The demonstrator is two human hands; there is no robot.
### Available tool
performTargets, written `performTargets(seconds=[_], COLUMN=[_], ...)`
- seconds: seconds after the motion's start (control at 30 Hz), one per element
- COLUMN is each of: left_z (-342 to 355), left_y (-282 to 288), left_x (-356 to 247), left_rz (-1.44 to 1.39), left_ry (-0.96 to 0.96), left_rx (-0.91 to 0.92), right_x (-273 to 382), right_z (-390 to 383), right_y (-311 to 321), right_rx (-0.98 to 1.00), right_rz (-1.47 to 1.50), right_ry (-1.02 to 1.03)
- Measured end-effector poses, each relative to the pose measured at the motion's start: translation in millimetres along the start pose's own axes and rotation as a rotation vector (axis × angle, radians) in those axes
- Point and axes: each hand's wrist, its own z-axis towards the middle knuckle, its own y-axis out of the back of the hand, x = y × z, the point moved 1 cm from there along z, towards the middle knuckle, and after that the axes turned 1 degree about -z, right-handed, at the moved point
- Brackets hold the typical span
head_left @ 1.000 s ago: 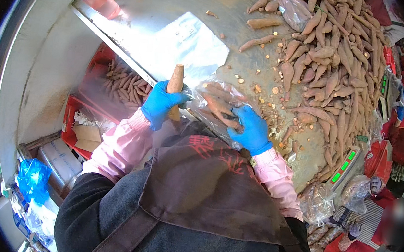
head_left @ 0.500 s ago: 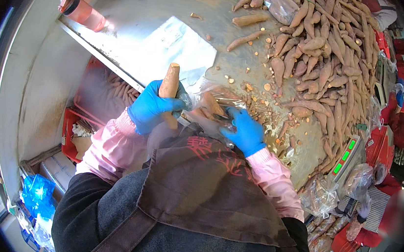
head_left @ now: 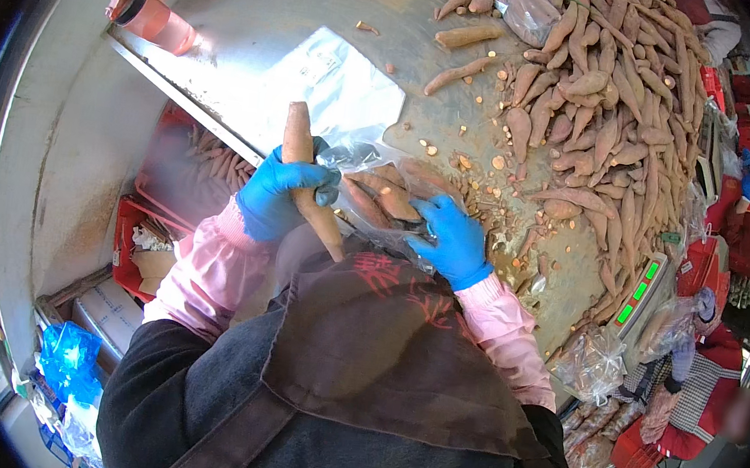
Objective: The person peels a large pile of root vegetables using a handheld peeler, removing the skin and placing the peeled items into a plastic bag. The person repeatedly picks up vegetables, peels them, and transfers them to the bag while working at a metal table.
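In my left hand (head_left: 281, 189), gloved in blue, is a long brown tuber (head_left: 299, 135), gripped around its middle with the cut end up. My right hand (head_left: 453, 240), in a matching glove, closes on the side of a clear plastic bag (head_left: 418, 176). Several reddish-brown tubers (head_left: 388, 197) lie inside the bag, between my two hands. The bag's other side reaches my left fingers; whether they hold it too, I cannot tell.
A big heap of tubers (head_left: 606, 121) covers the table's right side, with cut pieces (head_left: 498, 162) scattered before it. White plastic sheeting (head_left: 345, 85) and a pink bottle (head_left: 155, 21) lie at left. A scale (head_left: 640, 294) stands at right; another person (head_left: 697, 387) is beyond.
The tuber in my left hand has shifted left and tilted, its lower end showing more. The bag between my hands has spread wider, so more tubers show inside.
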Motion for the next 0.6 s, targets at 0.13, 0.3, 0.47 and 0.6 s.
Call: performTargets(seconds=[0.13, 0.3, 0.47, 0.6], left_z=[0, -5, -3, 5], left_y=[-3, 4, -5, -20], left_x=[0, -2, -3, -6], left_rz=[0.069, 0.075, 0.277, 0.520], left_ry=[0.000, -0.024, -0.062, -0.088], left_rx=[0.009, -0.016, -0.081, -0.107], right_x=[-7, -39, -63, 0], right_z=[2, -36, -61, -55], right_y=[-1, 13, 26, 41], right_rx=[0.032, 0.131, -0.232, -0.314], right_rz=[-0.074, 0.176, 1.554, 1.729], right_ry=[-0.078, -0.190, -0.559, -0.316])
